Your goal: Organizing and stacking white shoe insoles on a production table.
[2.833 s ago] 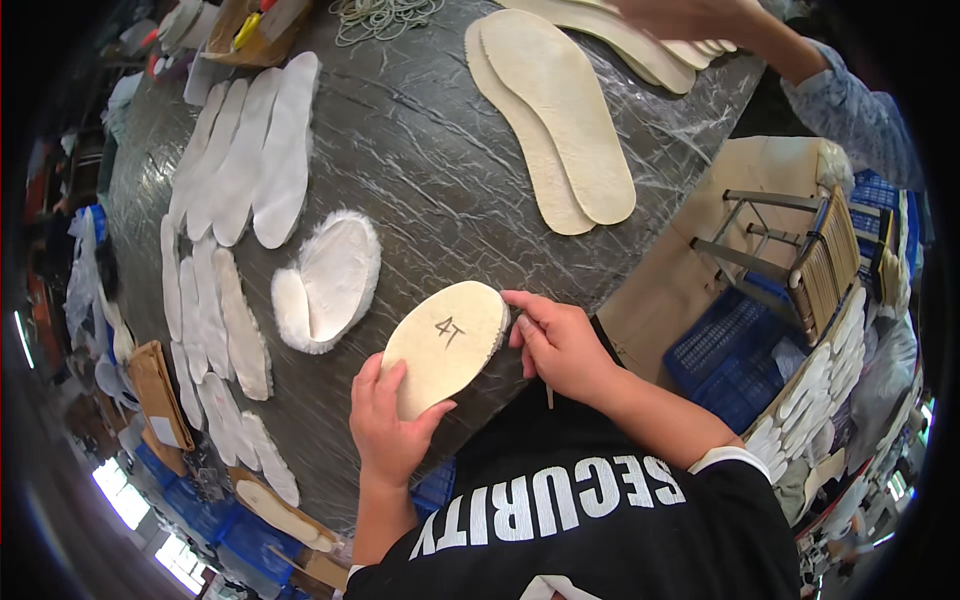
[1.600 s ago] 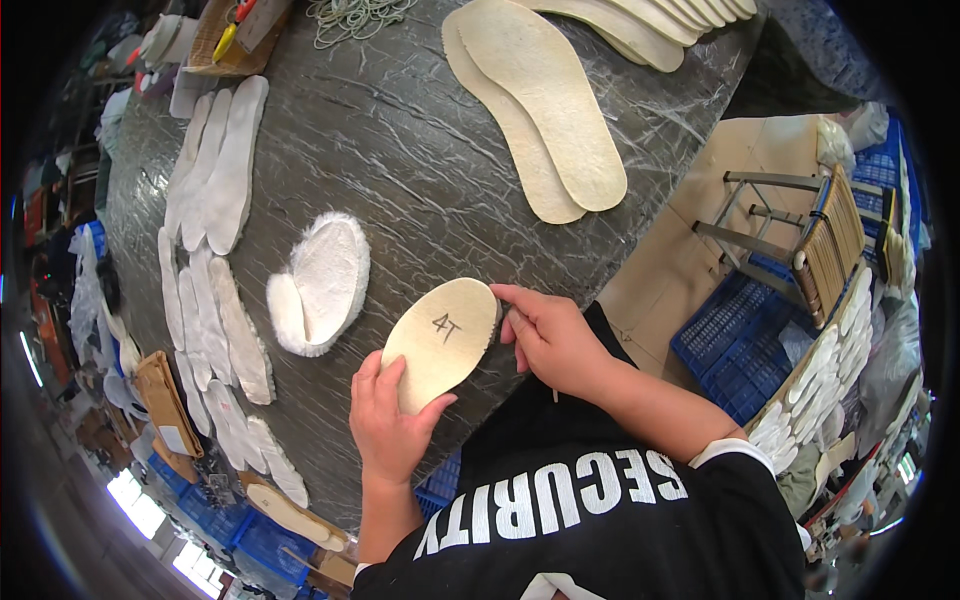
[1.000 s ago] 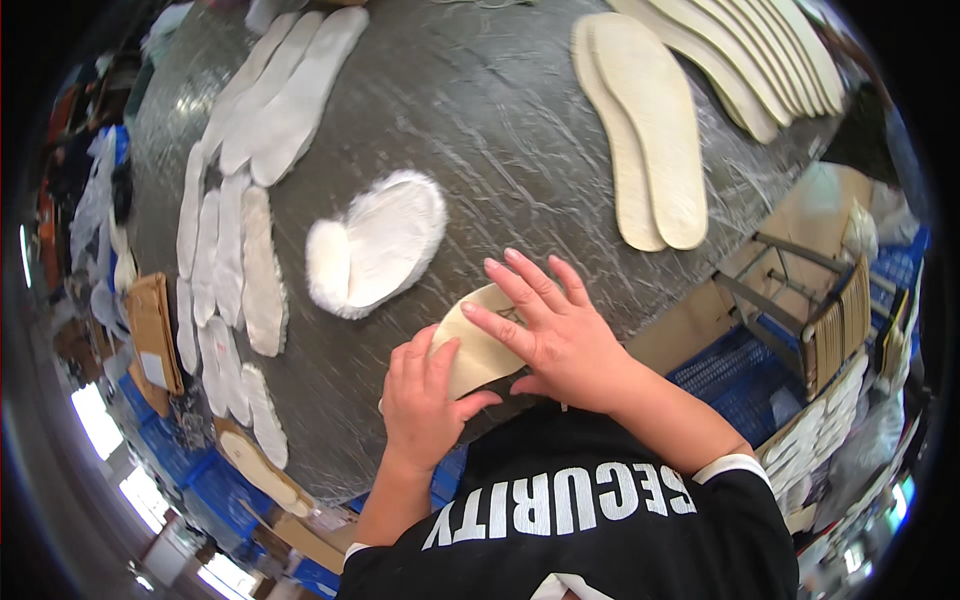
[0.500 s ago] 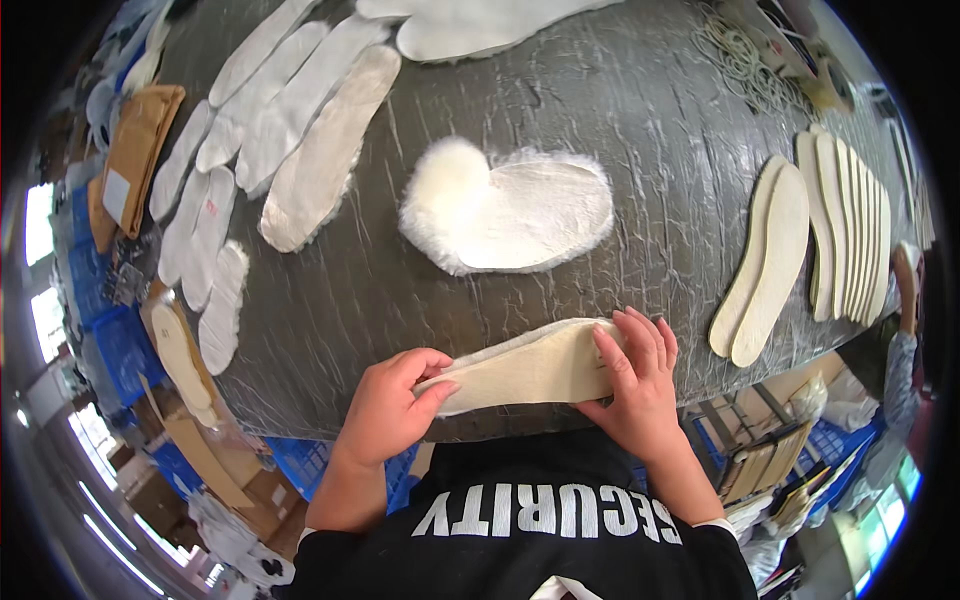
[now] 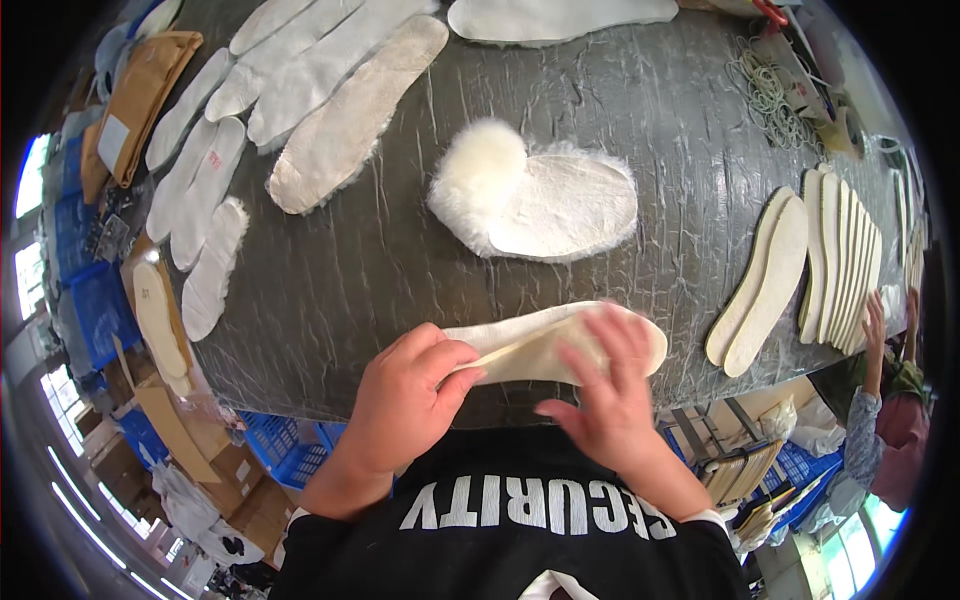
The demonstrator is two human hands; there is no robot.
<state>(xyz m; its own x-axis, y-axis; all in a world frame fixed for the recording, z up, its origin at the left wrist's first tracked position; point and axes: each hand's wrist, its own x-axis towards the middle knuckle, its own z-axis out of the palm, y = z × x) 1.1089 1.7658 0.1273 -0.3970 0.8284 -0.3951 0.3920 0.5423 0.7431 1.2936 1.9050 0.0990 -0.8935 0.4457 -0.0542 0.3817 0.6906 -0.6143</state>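
A cream insole (image 5: pixel 520 368) lies lengthwise near the table's front edge, over a whiter insole (image 5: pixel 490 332) whose far edge shows beyond it. My left hand (image 5: pixel 415 395) pinches the left end between thumb and fingers, lifting the cream layer a little off the white one. Over the right part hovers my right hand (image 5: pixel 612 390), blurred, fingers spread and thumb apart; whether its fingertips touch the insole I cannot tell. Just beyond them rests a fleece-lined insole (image 5: pixel 570 205), its left end folded over to show fluffy white wool (image 5: pixel 483 170).
White fleece insoles (image 5: pixel 360 105) spread across the far left. At right, two cream insoles (image 5: pixel 765 285) overlap beside a fanned row of several more (image 5: pixel 840 260). Tangled cord (image 5: pixel 770 105) sits at the far right. Another person's hand (image 5: pixel 873 325) reaches to the table's right edge.
My right hand has let go of the insole's right end and opened. The insole now lies flatter, its layers parted near my left hand, which keeps its pinch. The whole view has shifted slightly.
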